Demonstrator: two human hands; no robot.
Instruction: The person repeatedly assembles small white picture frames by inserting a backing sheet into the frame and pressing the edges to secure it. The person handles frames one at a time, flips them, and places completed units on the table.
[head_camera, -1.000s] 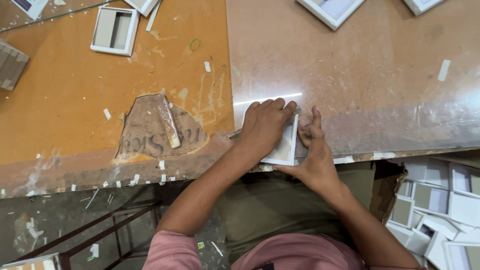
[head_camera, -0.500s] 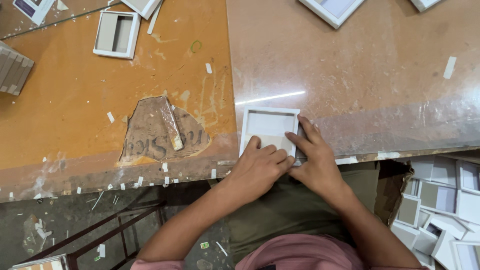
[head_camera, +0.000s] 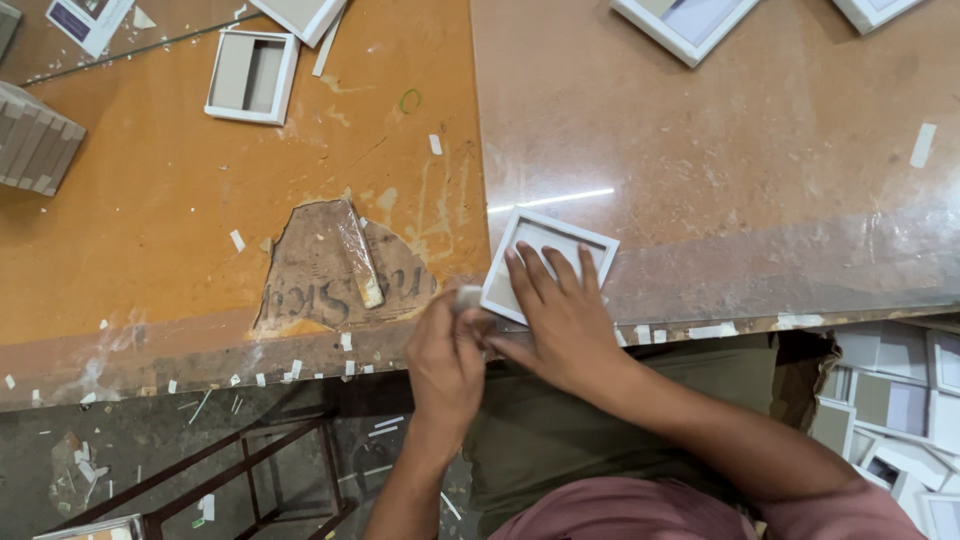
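- A small square white picture frame (head_camera: 545, 262) is seen lying flat on the brown tabletop (head_camera: 760, 190), at the near edge, just right of the seam with the orange board (head_camera: 150, 230).
- The right hand (head_camera: 560, 315) is laid palm-down on the frame, fingers (head_camera: 528, 275) spread over its recessed middle; it is pressed flat, not curled round anything.
- The left hand (head_camera: 447, 360) is closed at the frame's near left corner, touching it. A small pale object (head_camera: 468, 297) shows at the fingertips; what it is cannot be told, as the picture is blurred there.
- Handling judgement: the frame looks light and stiff, with thin moulded rails and a smooth painted face. It is likely to slide on the glossy top unless it is held down.
- Corners are judged the weak points; a twist across the diagonal could open the mitres.
- Best hold, as judged: flat pressure on the middle panel, or a pinch across two opposite rails, not one corner alone.
- Whether glass is fitted cannot be told.
- Nearby: a torn patch (head_camera: 340, 270) in the orange surface, left of the frame; a similar white frame (head_camera: 252, 77) on the far left; a box of stacked white frames (head_camera: 900, 400) below the table at right.
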